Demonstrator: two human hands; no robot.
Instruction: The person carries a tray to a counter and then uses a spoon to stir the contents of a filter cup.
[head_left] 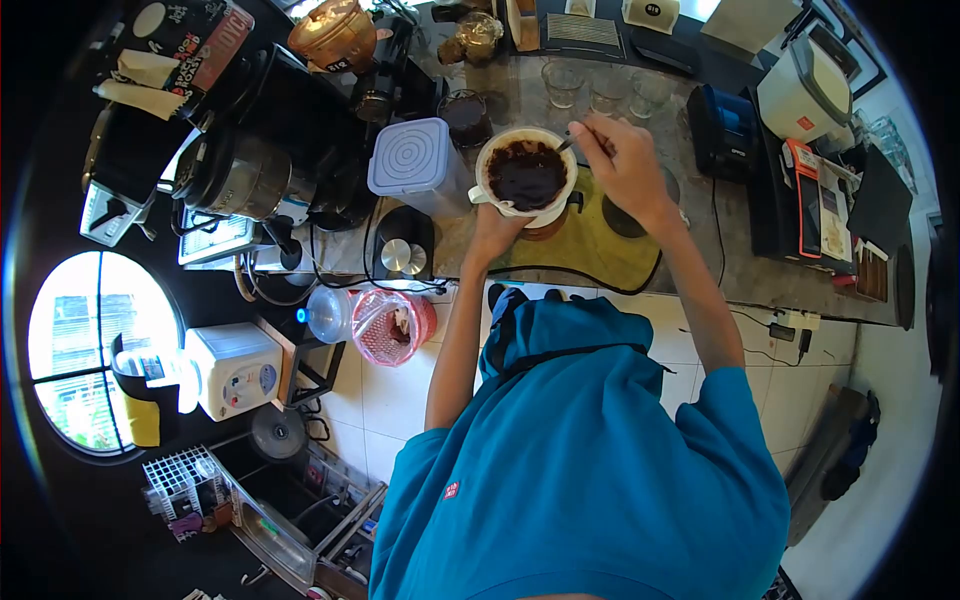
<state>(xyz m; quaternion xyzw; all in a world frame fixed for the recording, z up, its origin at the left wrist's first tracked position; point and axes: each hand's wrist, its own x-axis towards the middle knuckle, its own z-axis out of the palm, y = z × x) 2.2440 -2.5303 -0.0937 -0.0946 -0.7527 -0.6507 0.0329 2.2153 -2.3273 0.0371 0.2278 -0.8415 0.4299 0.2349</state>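
A white coffee dripper (480, 170) with a handle on its left side holds dark wet coffee (525, 175), with grounds clinging to the pale filter wall. My left hand (495, 235) grips it low on the near side, its fingers mostly hidden beneath. In my right hand (622, 162), a spoon (567, 143) is pinched by its handle and slants into the dripper's right rim; its bowl is out of sight. Under the dripper lies an olive mat (600, 262) on the counter. Left of it stands a lidded translucent container (410, 160), with a glass of dark liquid (465, 118) behind.
Several clear glasses (563, 85) stand behind the dripper. A round dark disc (630, 212) lies under my right wrist. A black printer (724, 130) is at right, a coffee grinder and machine (240, 175) at left. A pink bin (393, 325) stands on the floor.
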